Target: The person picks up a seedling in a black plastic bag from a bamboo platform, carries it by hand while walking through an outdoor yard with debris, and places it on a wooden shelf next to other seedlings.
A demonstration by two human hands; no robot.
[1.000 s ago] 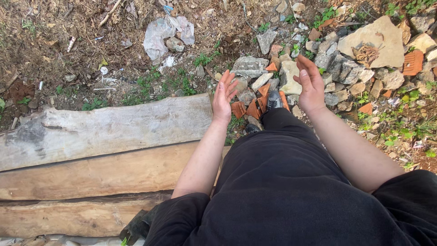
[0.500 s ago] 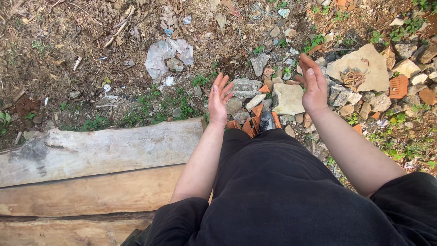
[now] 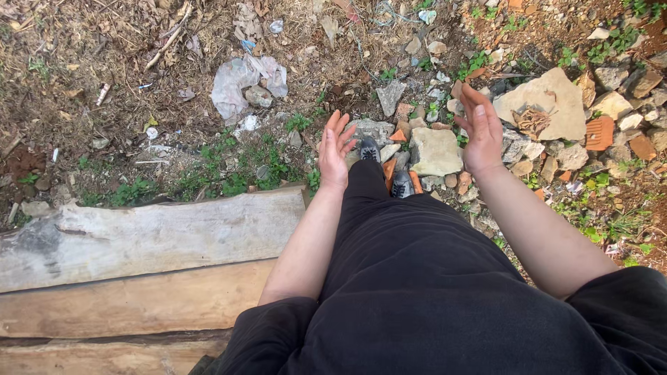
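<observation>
Outdoor ground, dry dirt with leaf litter, weeds and scattered rubble. Head view only: person stands looking down, black clothing fills lower frame, two dark shoes visible among stones. Left hand held out in the air, palm turned inward, fingers spread wide and loosely curved, gripping nothing. Right hand likewise raised, palm facing the left one, fingers open, empty. Both hands well apart, hovering above the rubble, touching nothing. Between them below: pale squarish stone, nearest the right hand, with orange brick shards just beside the shoes. Larger flat beige rock lies right of the right hand. Crumpled plastic bag on dirt at upper left. Weathered wooden planks lie side by side at left, near the left forearm.
</observation>
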